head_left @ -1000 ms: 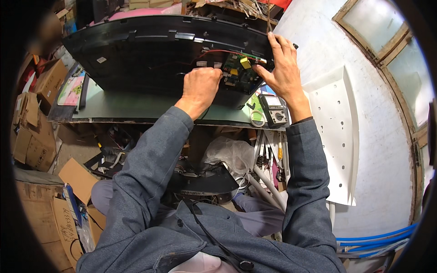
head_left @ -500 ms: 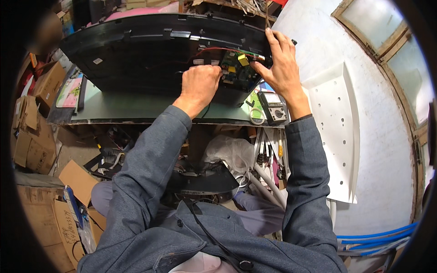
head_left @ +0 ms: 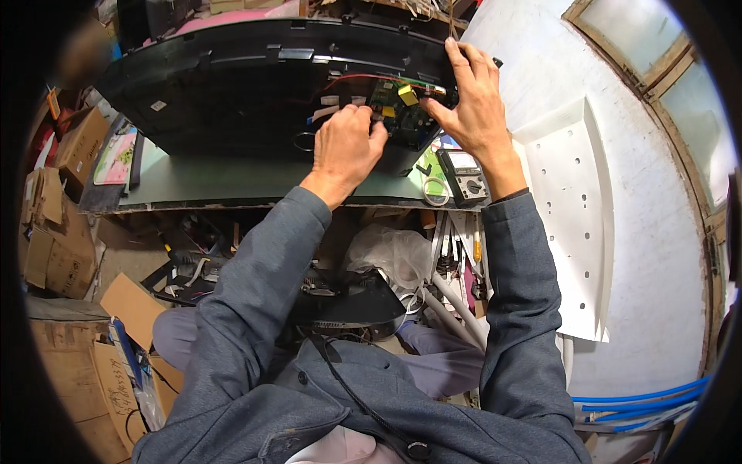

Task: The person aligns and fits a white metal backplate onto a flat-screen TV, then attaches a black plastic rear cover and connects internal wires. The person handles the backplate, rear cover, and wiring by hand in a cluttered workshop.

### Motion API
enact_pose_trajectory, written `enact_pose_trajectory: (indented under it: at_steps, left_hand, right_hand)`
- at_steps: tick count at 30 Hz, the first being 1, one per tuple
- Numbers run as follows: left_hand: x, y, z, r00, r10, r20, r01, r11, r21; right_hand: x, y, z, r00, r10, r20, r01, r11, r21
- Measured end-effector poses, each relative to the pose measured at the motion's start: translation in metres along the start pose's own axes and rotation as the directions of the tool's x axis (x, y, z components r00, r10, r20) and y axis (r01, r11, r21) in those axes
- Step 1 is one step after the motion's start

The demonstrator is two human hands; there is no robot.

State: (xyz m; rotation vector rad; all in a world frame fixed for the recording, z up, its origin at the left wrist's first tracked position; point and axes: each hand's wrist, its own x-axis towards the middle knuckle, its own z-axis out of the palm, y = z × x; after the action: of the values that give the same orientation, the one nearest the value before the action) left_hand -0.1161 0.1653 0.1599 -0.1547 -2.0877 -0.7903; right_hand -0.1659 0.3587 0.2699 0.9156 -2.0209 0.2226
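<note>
The scene is being viewed from the wearer's head, through the left of two fisheye cameras worn side by side. The lens is being pointed steeply down and forward: the jacket is being taken in closest, along the lower edge, while the left hand and right hand are being seen from above at arm's reach. The black panel is being faced beyond them. Edges of the window frame are being bent toward the dark, rounded rim.

Free tabletop strip before black panel
</note>
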Motion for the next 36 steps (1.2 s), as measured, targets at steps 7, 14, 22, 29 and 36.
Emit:
enact_pose_trajectory:
  at_steps: [7, 14, 22, 29, 36]
  left_hand:
    - [-0.007, -0.003, 0.007, 0.995, 0.036, -0.093, -0.038, 0.999, -0.025]
    - [-0.004, -0.003, 0.011, 0.985, 0.098, -0.145, -0.101, 0.995, -0.013]
    - [-0.002, 0.001, 0.019, 0.98, 0.087, -0.177, -0.088, 0.996, 0.003]
    - [0.007, 0.003, -0.021, 0.985, 0.15, 0.09, -0.165, 0.967, 0.195]
    - [0.047, -0.004, -0.133, 0.77, 0.637, -0.042, -0.55, 0.695, 0.464]
  right_hand:
    - [-0.002, 0.007, 0.008, 0.997, -0.06, -0.042, 0.062, 0.997, 0.034]
    - [0.0, 0.006, 0.0, 0.998, -0.064, -0.011, 0.064, 0.998, 0.026]
    - [0.0, 0.013, 0.004, 0.998, -0.055, 0.003, 0.055, 0.998, 0.018]
    - [0.003, 0.009, 0.005, 0.996, -0.092, 0.022, 0.09, 0.993, 0.071]
    - [0.007, 0.011, 0.004, 0.978, -0.193, 0.077, 0.197, 0.979, -0.052]
